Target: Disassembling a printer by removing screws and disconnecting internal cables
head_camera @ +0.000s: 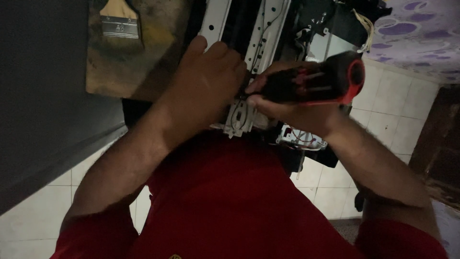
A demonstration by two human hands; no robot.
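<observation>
Paintbrush (119,21): lies on a brown wooden board (129,72) at the far left, well apart from both hands, beside a dark wall panel (43,96).
Left hand (206,84): fingers curled together and pressed on the white metal frame (254,52) of an opened machine, steadying it on the lap.
White metal frame: perforated rails run up and away between the two hands; thin wires lie along one rail.
Screwdriver (316,79): black and red handle, lying nearly level, its tip end pointing at the frame beside the left knuckles; the tip itself is hidden.
Right hand (292,108): fingers clamped around the screwdriver handle from below.
Doing it well: I judge the driver should stay square to the fastener, with the left hand bracing the frame close by and clear of the tip and wires.
Edges and room: sharp rail edges sit against the left fingers; tiled floor (383,115) opens to the right, so the right elbow has room there, while the board and panel crowd the left.
</observation>
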